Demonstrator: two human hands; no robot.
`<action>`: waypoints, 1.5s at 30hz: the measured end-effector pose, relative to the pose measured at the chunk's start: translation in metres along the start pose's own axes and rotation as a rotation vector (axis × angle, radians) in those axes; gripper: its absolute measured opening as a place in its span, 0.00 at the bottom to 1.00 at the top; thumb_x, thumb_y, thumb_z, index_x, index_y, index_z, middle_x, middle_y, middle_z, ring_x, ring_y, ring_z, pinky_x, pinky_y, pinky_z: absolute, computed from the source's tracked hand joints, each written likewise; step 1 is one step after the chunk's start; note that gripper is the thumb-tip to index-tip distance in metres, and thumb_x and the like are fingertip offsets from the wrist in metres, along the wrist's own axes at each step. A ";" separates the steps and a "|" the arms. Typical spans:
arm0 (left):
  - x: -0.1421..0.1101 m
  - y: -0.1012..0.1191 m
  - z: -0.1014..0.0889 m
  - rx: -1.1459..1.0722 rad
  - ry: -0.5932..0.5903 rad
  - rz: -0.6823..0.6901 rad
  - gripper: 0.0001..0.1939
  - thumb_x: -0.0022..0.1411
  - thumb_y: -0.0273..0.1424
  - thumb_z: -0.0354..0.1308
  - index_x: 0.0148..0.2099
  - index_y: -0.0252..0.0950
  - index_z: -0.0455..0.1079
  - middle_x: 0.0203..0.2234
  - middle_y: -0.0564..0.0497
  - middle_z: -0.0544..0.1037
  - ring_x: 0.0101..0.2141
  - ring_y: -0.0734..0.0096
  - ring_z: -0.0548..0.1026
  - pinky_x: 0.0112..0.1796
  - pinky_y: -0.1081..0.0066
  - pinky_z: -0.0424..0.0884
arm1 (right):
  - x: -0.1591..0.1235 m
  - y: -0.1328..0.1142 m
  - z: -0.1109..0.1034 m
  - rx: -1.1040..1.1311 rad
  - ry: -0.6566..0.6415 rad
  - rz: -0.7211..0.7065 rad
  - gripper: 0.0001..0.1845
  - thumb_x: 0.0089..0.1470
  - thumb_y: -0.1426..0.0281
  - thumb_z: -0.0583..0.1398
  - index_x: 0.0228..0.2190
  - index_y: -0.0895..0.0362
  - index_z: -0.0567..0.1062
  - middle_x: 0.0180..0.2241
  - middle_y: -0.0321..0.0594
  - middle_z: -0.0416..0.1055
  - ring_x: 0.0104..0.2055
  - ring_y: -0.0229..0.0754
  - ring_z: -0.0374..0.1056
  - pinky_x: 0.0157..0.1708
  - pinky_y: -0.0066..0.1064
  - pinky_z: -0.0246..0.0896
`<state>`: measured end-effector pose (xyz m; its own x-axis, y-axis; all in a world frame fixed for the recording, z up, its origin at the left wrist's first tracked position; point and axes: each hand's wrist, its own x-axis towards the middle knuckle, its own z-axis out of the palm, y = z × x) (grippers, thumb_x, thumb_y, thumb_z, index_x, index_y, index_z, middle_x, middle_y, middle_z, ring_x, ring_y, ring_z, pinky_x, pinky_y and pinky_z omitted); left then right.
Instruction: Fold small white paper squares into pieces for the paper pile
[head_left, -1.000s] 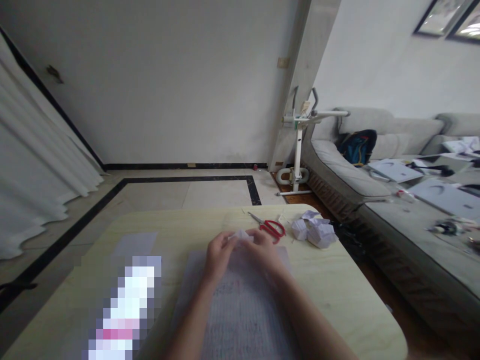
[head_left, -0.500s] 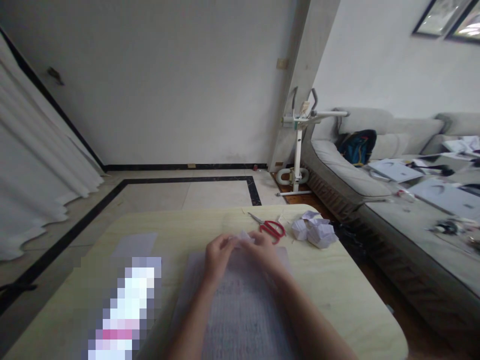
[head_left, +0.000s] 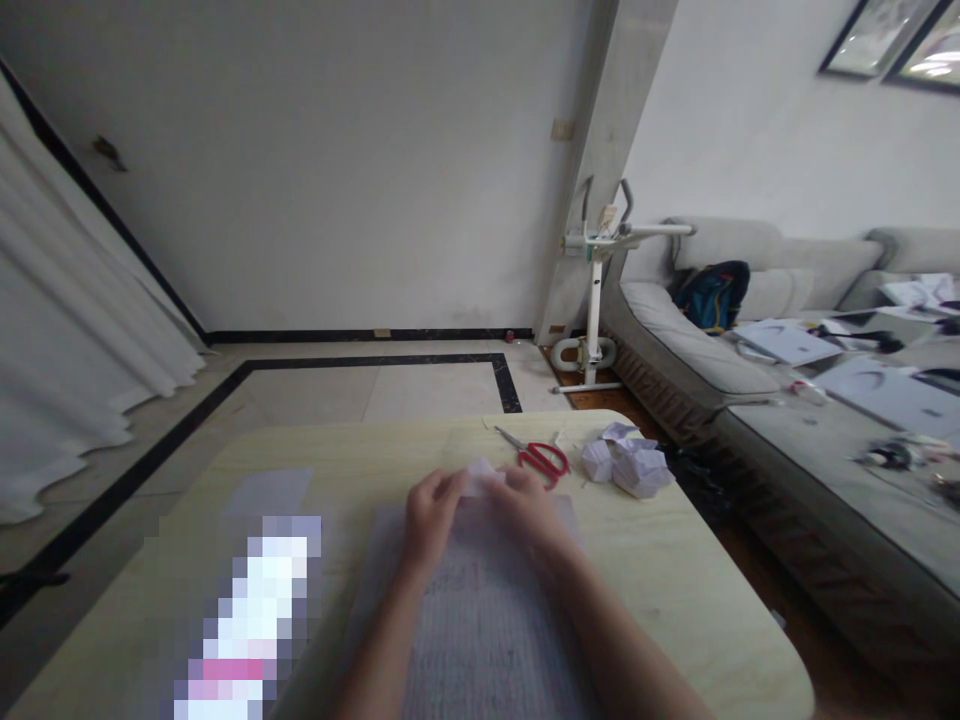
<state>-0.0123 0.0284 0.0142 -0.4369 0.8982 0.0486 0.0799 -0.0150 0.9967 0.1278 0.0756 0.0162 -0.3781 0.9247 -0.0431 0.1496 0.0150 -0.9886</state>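
Note:
A small folded piece of white paper is held between my two hands, above the far end of a large written sheet. My left hand pinches its left side with bent fingers. On the other side, my right hand grips the paper's right edge. Just beyond the right hand lie scissors with red handles, their blades pointing to the far left. Several crumpled or folded white paper pieces sit together to the right of the scissors.
The pale wooden table has rounded corners. A small flat sheet lies on its left side, beside a pixelated bright area. A grey sofa with a backpack and various items stands at right, near a white exercise machine.
The held paper looks flatter and more opened out between my fingers. My left hand has shifted slightly left; the scissors and paper pieces lie as before.

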 end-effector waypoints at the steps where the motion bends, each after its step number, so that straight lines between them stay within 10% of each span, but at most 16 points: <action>1: 0.000 0.001 0.000 -0.001 -0.013 0.002 0.17 0.53 0.42 0.59 0.25 0.32 0.70 0.17 0.54 0.72 0.21 0.74 0.69 0.23 0.77 0.64 | 0.001 0.001 0.000 0.006 0.013 -0.001 0.18 0.49 0.56 0.60 0.22 0.60 0.73 0.19 0.36 0.66 0.22 0.35 0.60 0.19 0.24 0.50; 14: -0.001 0.001 -0.002 0.042 -0.041 0.056 0.19 0.57 0.42 0.55 0.22 0.33 0.68 0.16 0.53 0.70 0.20 0.74 0.69 0.22 0.77 0.63 | 0.000 0.005 -0.001 0.079 -0.125 0.042 0.26 0.50 0.48 0.57 0.19 0.59 0.71 0.16 0.34 0.59 0.17 0.33 0.51 0.18 0.26 0.42; 21: -0.001 -0.003 0.001 -0.099 -0.117 0.078 0.23 0.55 0.37 0.58 0.53 0.34 0.69 0.32 0.46 0.79 0.28 0.69 0.75 0.31 0.72 0.72 | 0.002 0.004 -0.006 0.023 -0.105 0.043 0.25 0.49 0.48 0.57 0.18 0.56 0.71 0.15 0.35 0.58 0.16 0.35 0.50 0.18 0.29 0.40; 30: 0.000 -0.006 0.000 -0.086 -0.177 0.045 0.16 0.55 0.35 0.59 0.44 0.32 0.74 0.36 0.44 0.80 0.33 0.64 0.78 0.36 0.69 0.73 | 0.007 0.011 -0.004 0.064 0.038 -0.021 0.21 0.49 0.52 0.58 0.22 0.57 0.69 0.20 0.36 0.64 0.22 0.38 0.60 0.21 0.29 0.51; 37: 0.002 -0.006 0.000 -0.160 -0.126 -0.004 0.18 0.53 0.35 0.61 0.45 0.32 0.72 0.37 0.45 0.80 0.34 0.65 0.78 0.38 0.69 0.73 | 0.007 0.009 -0.004 0.121 0.043 -0.196 0.29 0.46 0.62 0.63 0.50 0.55 0.66 0.38 0.42 0.70 0.34 0.42 0.68 0.33 0.31 0.63; 45: 0.003 -0.009 0.001 -0.092 -0.152 0.018 0.15 0.55 0.37 0.59 0.41 0.33 0.74 0.34 0.46 0.80 0.35 0.64 0.78 0.39 0.68 0.73 | 0.009 0.009 -0.003 -0.081 0.102 -0.179 0.13 0.47 0.66 0.61 0.35 0.61 0.75 0.33 0.45 0.74 0.34 0.44 0.69 0.34 0.34 0.63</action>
<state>-0.0133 0.0316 0.0051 -0.2948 0.9535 0.0630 0.0011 -0.0656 0.9978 0.1285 0.0852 0.0070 -0.3115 0.9381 0.1512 0.1628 0.2094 -0.9642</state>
